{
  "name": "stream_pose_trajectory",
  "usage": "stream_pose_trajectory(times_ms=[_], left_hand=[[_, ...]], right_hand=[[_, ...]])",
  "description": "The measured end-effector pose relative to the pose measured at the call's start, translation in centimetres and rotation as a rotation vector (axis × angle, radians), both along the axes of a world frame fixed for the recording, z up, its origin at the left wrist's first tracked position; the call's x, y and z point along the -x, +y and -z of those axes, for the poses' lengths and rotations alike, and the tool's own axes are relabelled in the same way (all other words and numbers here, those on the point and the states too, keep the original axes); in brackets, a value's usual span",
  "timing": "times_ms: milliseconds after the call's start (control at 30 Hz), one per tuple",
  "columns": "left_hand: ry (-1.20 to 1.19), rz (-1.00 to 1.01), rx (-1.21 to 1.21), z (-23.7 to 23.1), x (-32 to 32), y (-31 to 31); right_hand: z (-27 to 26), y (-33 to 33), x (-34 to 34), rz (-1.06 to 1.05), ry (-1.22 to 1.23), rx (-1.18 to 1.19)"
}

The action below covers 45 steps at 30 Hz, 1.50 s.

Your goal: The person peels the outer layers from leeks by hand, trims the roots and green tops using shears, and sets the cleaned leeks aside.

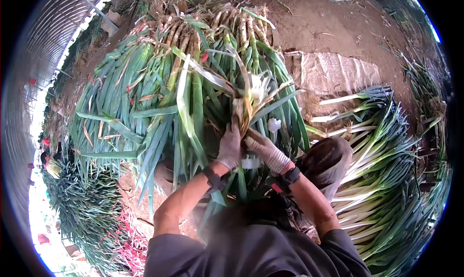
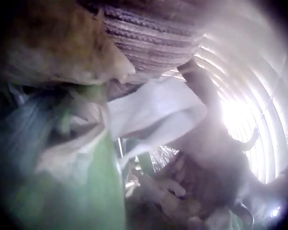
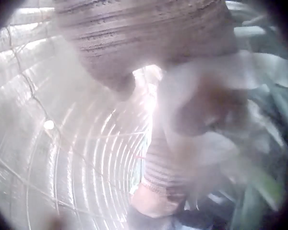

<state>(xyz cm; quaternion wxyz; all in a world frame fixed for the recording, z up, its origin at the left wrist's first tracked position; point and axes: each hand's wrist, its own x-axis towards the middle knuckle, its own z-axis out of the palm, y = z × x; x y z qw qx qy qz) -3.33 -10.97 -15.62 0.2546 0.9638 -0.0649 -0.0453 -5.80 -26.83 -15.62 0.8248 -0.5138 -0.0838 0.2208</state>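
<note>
In the head view both gloved hands meet over the lap around a green onion [image 1: 245,110] with dry, brownish outer skin. My left hand [image 1: 229,146] grips it from the left, fingers curled near the stalk. From the other side, my right hand [image 1: 266,150] pinches the same stalk just below. Pale, wispy strands [image 1: 261,86] spread out beyond the hands. A loose whitish leaf [image 2: 158,112] hangs beneath the ribbed glove in the left wrist view. The right wrist view is blurred, with the ribbed glove [image 3: 149,38] close to the lens.
A large heap of untrimmed green onions [image 1: 125,83] lies ahead. Cleaned ones with white stalks [image 1: 357,194] are rowed at the right, near a flat sack [image 1: 333,71]. More greens [image 1: 82,204] and red ties [image 1: 130,243] lie at the left. The person's knee [image 1: 331,161] is close by.
</note>
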Motion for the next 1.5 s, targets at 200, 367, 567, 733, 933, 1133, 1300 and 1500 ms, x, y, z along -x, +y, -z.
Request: stream_pose_trajectory(times_ms=[200,367,567,733,933,1133,1300,1500], left_hand=[[0.397,0.252,0.056,-2.7,6.9,5.6],[0.743,1.222,-0.549,-12.6,7.7,5.7],[-0.025,0.405,-0.841,-33.1,-18.6,7.8],[-0.88,-0.037,-0.471,-38.4,-24.8,6.8],[-0.289,0.063,-0.411,-13.9,-15.0,8.3],[-0.271,-0.028,-0.695,-2.5,-3.1,10.3],[-0.317,0.013,-0.688,-3.4,-1.4,10.3],[-0.384,-0.044,-0.763,-2.1,-1.7,10.0]], right_hand=[[-3.6,-5.5,-0.2,-0.287,-0.285,0.347],[-4.0,-11.6,-2.9,0.432,0.085,-0.019],[-1.0,-12.1,-2.6,0.457,0.288,-0.127],[0.6,-11.8,-2.5,0.584,0.241,0.069],[4.0,-9.5,0.2,-0.045,-0.421,1.183],[1.1,-7.5,3.6,-0.665,-0.14,1.408],[-1.4,-6.1,5.0,-0.757,-0.049,1.194],[3.3,-7.3,10.2,-0.401,-0.106,0.698]])
